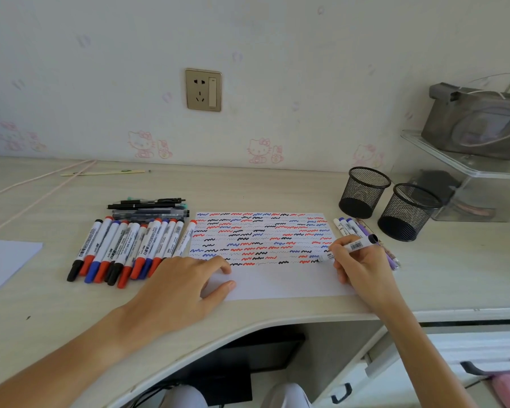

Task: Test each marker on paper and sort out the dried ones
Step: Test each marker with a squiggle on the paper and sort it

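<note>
Flat on the paper (277, 282) at seven o'clock, the left hand (186, 278) lay with fingers relaxed, pinning it to the surface (248, 189), while the right hand (357, 267) at four o'clock pinched a marker (349, 247), tip down, scribbling a test squiggle.

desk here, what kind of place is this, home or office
Probably a home desk, perhaps a child's room: cartoon cat wallpaper, a wall socket, and mesh pen cups beside the test paper.

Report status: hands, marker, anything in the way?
Left hand flat on paper. Right hand grips marker, tip on paper. Nothing in the way.
</note>
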